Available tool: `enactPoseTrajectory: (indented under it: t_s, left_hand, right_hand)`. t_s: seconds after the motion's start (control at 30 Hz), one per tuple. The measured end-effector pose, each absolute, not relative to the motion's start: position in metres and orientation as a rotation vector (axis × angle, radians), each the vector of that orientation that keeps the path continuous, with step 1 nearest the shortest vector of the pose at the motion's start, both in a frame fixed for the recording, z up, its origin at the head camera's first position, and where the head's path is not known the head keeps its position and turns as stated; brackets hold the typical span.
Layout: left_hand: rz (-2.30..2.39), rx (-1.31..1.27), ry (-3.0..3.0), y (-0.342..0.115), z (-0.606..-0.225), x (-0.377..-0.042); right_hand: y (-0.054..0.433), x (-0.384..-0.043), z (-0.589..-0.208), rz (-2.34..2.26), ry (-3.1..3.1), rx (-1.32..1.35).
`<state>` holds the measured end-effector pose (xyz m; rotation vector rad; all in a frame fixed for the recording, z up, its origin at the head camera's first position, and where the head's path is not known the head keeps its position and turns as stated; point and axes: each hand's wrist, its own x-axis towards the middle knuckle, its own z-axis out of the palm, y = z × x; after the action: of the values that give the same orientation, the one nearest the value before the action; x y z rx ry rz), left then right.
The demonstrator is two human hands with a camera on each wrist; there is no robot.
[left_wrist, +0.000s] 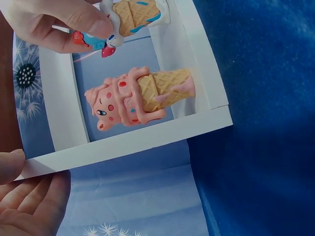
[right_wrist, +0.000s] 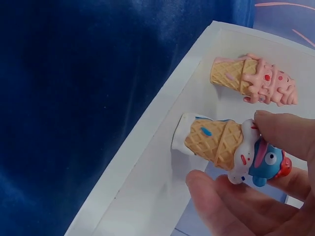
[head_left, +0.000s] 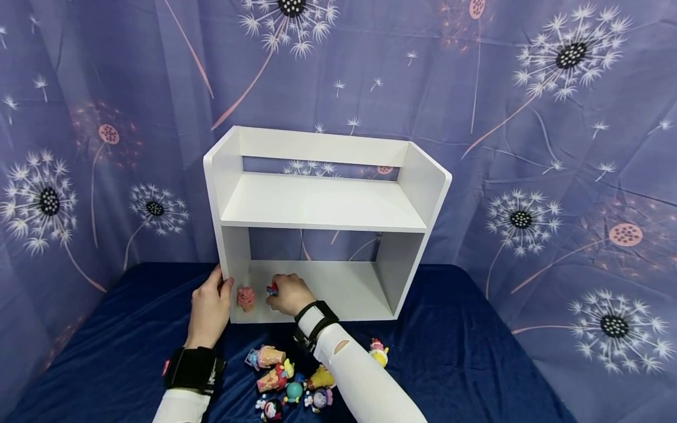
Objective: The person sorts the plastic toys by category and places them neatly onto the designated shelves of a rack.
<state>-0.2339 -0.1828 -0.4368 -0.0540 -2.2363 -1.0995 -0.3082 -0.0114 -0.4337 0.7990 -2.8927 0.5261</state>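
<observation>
A white two-tier shelf (head_left: 324,202) stands upright on the dark blue cloth. My left hand (head_left: 208,308) holds its left side panel near the bottom, thumb on one face and fingers on the other (left_wrist: 34,204). On the lower board, just inside that panel, a pink ice-cream-cone figurine (left_wrist: 123,98) stands upright. My right hand (right_wrist: 275,182) pinches a second ice-cream-cone figurine (right_wrist: 219,145) by its blue-and-red top between thumb and fingers. This one has a waffle cone with white and blue drips, and its base is close over the lower board, right of the pink figurine.
Several more toy figurines (head_left: 272,376) lie in a group on the cloth (head_left: 471,364) in front of the shelf, partly under the right forearm. Another figurine (head_left: 378,351) lies right of that forearm. A purple dandelion-print curtain (head_left: 396,76) hangs behind the shelf.
</observation>
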Motion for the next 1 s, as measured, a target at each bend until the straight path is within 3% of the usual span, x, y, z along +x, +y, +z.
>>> enactPoseTrajectory:
  t_s: [1.0]
  left_hand:
    - [-1.083,-0.075,-2.221,-0.183,-0.438,-0.234]
  right_hand:
    - [0.0,-0.299,-0.415,0.481,-2.997,0.739]
